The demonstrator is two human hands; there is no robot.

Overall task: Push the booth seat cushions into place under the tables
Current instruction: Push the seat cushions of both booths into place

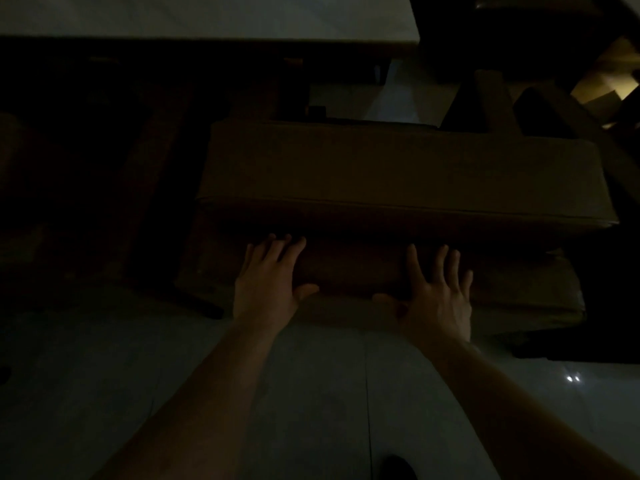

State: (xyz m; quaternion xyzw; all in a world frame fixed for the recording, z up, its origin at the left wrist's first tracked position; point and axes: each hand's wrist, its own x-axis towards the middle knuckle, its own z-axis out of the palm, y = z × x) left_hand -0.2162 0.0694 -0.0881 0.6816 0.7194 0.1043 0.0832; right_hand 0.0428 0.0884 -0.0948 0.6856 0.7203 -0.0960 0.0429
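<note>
Brown seat cushion (398, 174) lying crosswise, left hand (268, 282), right hand (438, 297), hands spread flat against its front

Dim restaurant — booth cushion (398, 168), table (207, 19)

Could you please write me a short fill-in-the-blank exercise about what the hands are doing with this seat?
1. Both hands press flat against the ____ of the seat base.
2. The left hand has its fingers ____.
3. The cushion sits ____ the base.
4. The floor is pale and ____.

Missing words: front; spread; on top of; tiled
</note>
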